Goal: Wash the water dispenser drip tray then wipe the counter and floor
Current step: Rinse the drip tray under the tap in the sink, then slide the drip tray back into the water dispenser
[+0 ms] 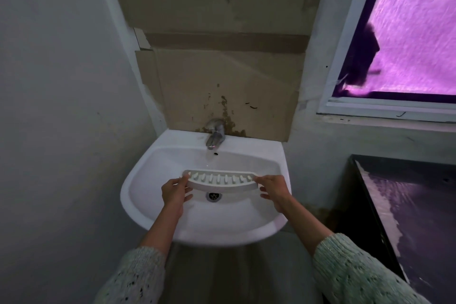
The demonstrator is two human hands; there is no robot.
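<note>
A white curved drip tray (pixel 222 184) with a row of slots is held level over the bowl of a white wall sink (pixel 158 219). My left hand (pixel 174 194) pinches the tray's left end and my right hand (pixel 274 190) pinches its right end. A metal tap (pixel 215 134) stands at the sink's back rim, and a thin stream of water falls from it just behind the tray. The drain (pixel 213 196) shows below the tray.
Stained cardboard (pixel 222 86) covers the wall behind the tap. A dark glossy counter (pixel 414 217) stands close on the right of the sink. A window (pixel 407 32) is above it. A plain wall runs along the left.
</note>
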